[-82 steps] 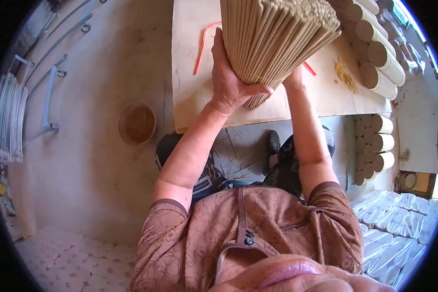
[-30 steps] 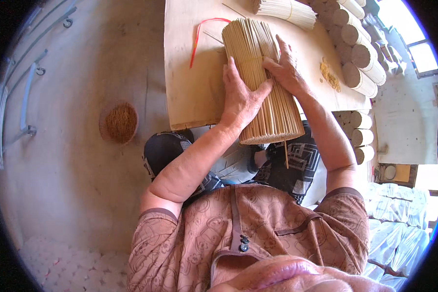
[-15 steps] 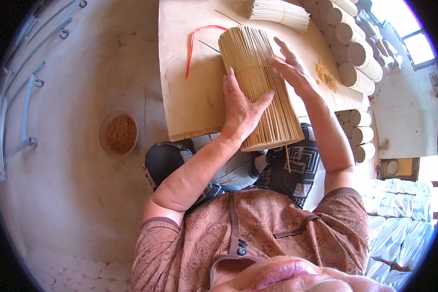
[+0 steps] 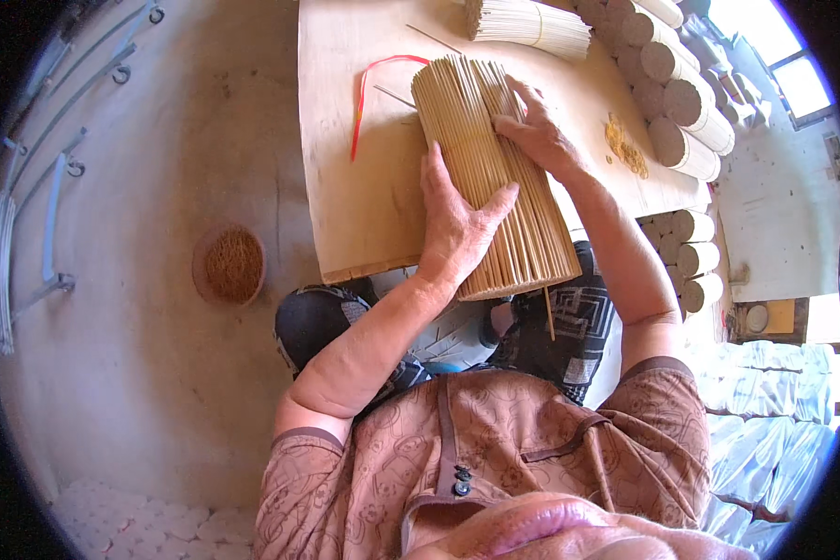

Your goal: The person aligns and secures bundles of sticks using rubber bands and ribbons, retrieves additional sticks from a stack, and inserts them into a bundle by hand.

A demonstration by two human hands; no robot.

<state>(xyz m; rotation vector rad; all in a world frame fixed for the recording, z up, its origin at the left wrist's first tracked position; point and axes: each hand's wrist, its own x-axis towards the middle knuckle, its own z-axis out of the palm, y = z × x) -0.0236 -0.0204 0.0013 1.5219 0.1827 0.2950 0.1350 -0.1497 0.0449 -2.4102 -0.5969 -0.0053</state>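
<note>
My left hand (image 4: 459,229) and right hand (image 4: 546,145) grip the stick bundle (image 4: 525,229) overhanging the worktop (image 4: 359,215); red strip (image 4: 358,107) left, yellow rings (image 4: 625,149) right, second bundle (image 4: 523,22) beyond, stacked bundles (image 4: 663,64) rightmost.

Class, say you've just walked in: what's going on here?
A person's bare left hand and right hand are spread against a thick, round bundle of thin tan sticks, the right one farther up. The bundle appears to rest on a pale wooden table, its near end past the edge, one thin tan stick poking out. A bent red strip lies to its left, small yellow bands to its right.
</note>
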